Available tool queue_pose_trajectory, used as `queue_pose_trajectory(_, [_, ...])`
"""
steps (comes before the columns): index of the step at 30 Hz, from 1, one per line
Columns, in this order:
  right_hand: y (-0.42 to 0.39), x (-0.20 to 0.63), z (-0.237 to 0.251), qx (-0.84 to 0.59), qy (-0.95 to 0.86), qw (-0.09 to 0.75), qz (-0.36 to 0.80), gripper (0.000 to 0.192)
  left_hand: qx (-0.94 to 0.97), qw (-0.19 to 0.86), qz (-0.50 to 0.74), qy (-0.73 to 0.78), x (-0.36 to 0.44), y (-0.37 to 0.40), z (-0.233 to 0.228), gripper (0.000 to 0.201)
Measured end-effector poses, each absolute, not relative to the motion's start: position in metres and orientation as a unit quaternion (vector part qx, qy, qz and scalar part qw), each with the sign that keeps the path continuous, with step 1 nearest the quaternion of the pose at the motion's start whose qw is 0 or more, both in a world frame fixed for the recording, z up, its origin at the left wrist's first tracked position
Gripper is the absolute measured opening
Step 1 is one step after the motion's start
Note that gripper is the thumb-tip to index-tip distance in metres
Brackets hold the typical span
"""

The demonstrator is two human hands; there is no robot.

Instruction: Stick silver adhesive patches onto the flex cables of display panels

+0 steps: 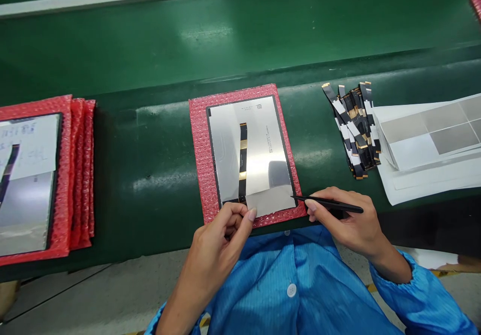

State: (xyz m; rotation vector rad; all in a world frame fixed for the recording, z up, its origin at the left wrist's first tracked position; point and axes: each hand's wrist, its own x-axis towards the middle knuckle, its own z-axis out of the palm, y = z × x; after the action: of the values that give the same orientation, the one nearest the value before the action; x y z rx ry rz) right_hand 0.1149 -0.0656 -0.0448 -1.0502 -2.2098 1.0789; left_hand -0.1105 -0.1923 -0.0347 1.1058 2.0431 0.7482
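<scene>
Have L hand (pixel 218 242) closed to a pinch, thumb & forefinger on near-L corner of grey film (pixel 272 200). Gripping black tweezers (pixel 334 203) pen-style in R hand (pixel 351 224), aiming tip L at film's R edge; can't tell if nipping it. Have film btwn hands, over near-R part of panel (pixel 223 149); can't see whether stuck down. Have panel just fwd of both hands, silver side up w/ small print & code toward far end, on pink wrap (pixel 202 169). See black-&-gold flex (pixel 243 162) lengthwise on panel, fwd of L hand. Fwd & R of R hand, see flex pile (pixel 358 119), then, farther R, white sheets (pixel 413 150) w/ grey rectangles. Well L of L hand, see stacked red wraps (pixel 77 174) w/ 2nd panel (pixel 28 214) on top, also bearing dark strip (pixel 8 172). Sitting under it all, see green table (pixel 116 184).
</scene>
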Motion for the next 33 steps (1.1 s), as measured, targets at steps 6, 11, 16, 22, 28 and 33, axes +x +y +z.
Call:
queue_pose_trajectory(6, [-0.0655,0.1125,-0.0428,-0.417,-0.753,0.262,0.437,0.015,0.429,0.334,0.302,0.783,-0.11,-0.1925,-0.0331,0.025])
queue_pose_trajectory(11, [-0.0652,0.1121,-0.0424,-0.419,-0.751,0.264,0.438,0.016,0.432,0.336,0.306,0.779,-0.11,-0.1917,-0.0314,0.023])
queue_pose_trajectory(16, [-0.0651,0.1115,-0.0421,-0.408,-0.76,0.27,0.429,0.008,0.433,0.332,0.3,0.783,-0.1099,-0.1922,-0.0323,0.027])
queue_pose_trajectory(22, [-0.0642,0.1108,-0.0401,-0.406,-0.769,0.263,0.419,0.006,0.445,0.323,0.3,0.779,-0.1099,-0.1927,-0.0332,0.021])
queue_pose_trajectory(28, [-0.0646,0.1125,-0.041,-0.392,-0.778,0.259,0.418,0.006,0.463,0.306,0.295,0.778,-0.1093,-0.1906,-0.0317,0.021])
queue_pose_trajectory(33, [-0.0653,0.1131,-0.0417,-0.39,-0.772,0.263,0.428,0.007,0.478,0.291,0.291,0.776,-0.1084,-0.1895,-0.0309,0.019])
